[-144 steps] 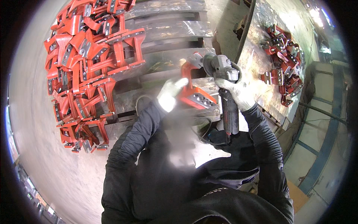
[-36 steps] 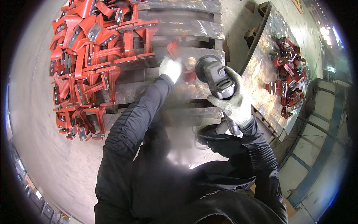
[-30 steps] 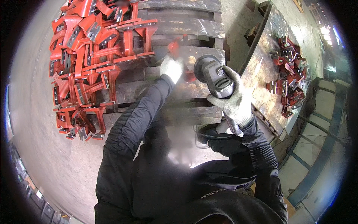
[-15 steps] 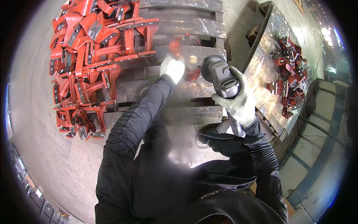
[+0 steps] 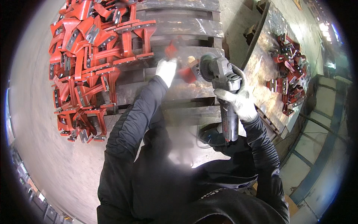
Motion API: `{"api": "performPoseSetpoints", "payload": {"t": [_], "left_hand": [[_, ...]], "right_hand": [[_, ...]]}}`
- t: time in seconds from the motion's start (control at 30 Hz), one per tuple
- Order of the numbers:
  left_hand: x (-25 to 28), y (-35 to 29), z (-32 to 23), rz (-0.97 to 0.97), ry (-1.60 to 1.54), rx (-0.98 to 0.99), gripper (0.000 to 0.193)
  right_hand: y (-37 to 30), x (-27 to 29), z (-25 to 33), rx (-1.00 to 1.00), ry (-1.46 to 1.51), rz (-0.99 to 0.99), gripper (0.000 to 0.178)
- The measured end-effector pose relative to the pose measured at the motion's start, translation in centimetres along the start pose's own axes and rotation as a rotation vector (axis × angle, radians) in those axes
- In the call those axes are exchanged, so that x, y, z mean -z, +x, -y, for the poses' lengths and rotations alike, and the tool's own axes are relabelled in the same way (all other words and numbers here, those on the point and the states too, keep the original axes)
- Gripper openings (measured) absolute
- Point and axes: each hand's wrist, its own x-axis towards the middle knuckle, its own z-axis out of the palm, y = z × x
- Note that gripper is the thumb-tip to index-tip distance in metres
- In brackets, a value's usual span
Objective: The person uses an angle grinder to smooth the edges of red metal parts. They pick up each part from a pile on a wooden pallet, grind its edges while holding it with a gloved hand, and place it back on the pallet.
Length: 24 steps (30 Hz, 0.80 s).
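Observation:
In my right hand (image 5: pixel 238 98), gloved in white, is a dark angle grinder (image 5: pixel 228 80), gripped around its body. Its round disc (image 5: pixel 206 67) faces left, tilted up on edge at the end of a red metal bracket (image 5: pixel 187 75). I cannot tell whether disc and metal touch. My left hand (image 5: pixel 166 70), also gloved and overexposed, is closed on that bracket, whose upper part shows blurred beyond the fingers. The bracket lies over a worn wooden pallet (image 5: pixel 179 28).
A large heap of red metal brackets (image 5: pixel 80 56) covers the pallet's left side. On the right, a slanted board (image 5: pixel 257 69) carries a smaller pile of dark red brackets (image 5: pixel 289 74). The grinder's cord hangs near my legs. A blue-framed panel (image 5: pixel 317 123) stands far right.
The grinder has turned more upright, and its disc has moved slightly left and down to the bracket's end. My left hand has shifted slightly left with the bracket.

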Motion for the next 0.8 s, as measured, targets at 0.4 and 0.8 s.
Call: {"api": "performPoseSetpoints", "payload": {"t": [0.4, 0.8], "left_hand": [[1.3, -1.4, -2.3, 0.15, -0.652, 0.323, 0.034], [-2.8, -2.8, -7.9, -0.091, -0.808, 0.488, 0.042]], "right_hand": [[-0.3, 0.5, 1.1, -0.269, 0.15, 0.041, 0.091], [-0.1, -0.4, -0.3, -0.067, 0.041, -0.166, 0.093]]}}
